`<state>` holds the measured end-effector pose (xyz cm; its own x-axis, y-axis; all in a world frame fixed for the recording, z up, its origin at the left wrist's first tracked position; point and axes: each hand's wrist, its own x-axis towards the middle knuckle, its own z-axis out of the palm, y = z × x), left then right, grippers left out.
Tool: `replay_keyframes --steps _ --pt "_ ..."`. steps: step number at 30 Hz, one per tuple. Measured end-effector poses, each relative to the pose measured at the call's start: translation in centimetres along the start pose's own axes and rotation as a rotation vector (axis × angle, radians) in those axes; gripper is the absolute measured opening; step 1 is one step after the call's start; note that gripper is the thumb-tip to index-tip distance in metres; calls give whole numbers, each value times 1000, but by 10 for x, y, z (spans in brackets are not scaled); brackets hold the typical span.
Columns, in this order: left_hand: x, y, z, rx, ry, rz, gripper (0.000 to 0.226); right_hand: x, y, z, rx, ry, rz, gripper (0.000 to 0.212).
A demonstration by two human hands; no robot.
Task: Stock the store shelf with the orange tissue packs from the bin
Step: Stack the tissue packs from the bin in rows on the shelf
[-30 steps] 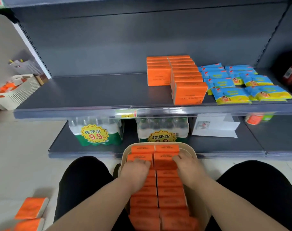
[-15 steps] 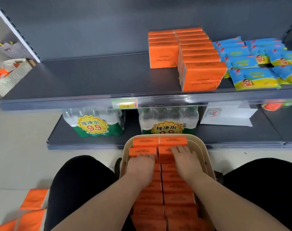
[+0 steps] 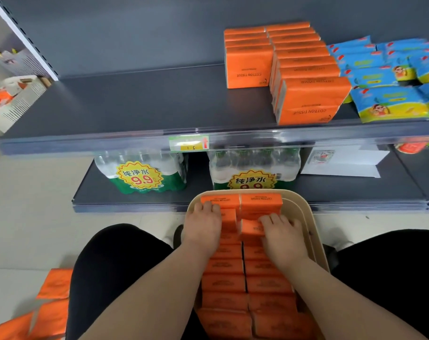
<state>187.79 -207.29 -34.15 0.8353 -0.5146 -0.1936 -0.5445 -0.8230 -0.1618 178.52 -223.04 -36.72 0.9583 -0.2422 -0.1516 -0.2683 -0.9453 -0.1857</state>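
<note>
A beige bin (image 3: 306, 217) sits between my knees, filled with two rows of orange tissue packs (image 3: 267, 283). My left hand (image 3: 203, 224) reaches into the left row near the far end, fingers curled over a pack (image 3: 229, 217). My right hand (image 3: 281, 233) grips a pack (image 3: 250, 228) in the right row that is tilted up out of line. On the grey shelf (image 3: 140, 104) above stand two rows of orange packs (image 3: 306, 94), at its right half.
Blue and yellow packets (image 3: 390, 104) lie right of the shelved orange packs. Water bottle packs (image 3: 144, 173) stand on the lower shelf behind the bin. Loose orange packs (image 3: 49, 303) lie on the floor at left. A white basket (image 3: 15, 101) stands far left.
The view has dipped lower and closer to the bin. Both hands have slid forward along the rows, and the right hand has tipped one pack up.
</note>
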Motion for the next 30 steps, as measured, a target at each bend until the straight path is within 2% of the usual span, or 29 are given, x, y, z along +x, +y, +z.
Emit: replay_keyframes --steps 9,14,19,25,30 --pt "3 1 15 118 -62 55 33 -28 8 -6 -69 -159 28 34" --pt "4 6 19 -70 -137 20 32 -33 8 -6 -5 -199 63 33" --pt "-3 7 7 -278 -131 -31 33 -34 7 -14 -28 -138 44 35" --pt "-20 -1 -20 -317 1 -42 30 -39 4 -41 -25 -1 13 36" --pt "-34 -14 -42 -417 177 -13 37 -43 3 -77 -61 153 -13 36"
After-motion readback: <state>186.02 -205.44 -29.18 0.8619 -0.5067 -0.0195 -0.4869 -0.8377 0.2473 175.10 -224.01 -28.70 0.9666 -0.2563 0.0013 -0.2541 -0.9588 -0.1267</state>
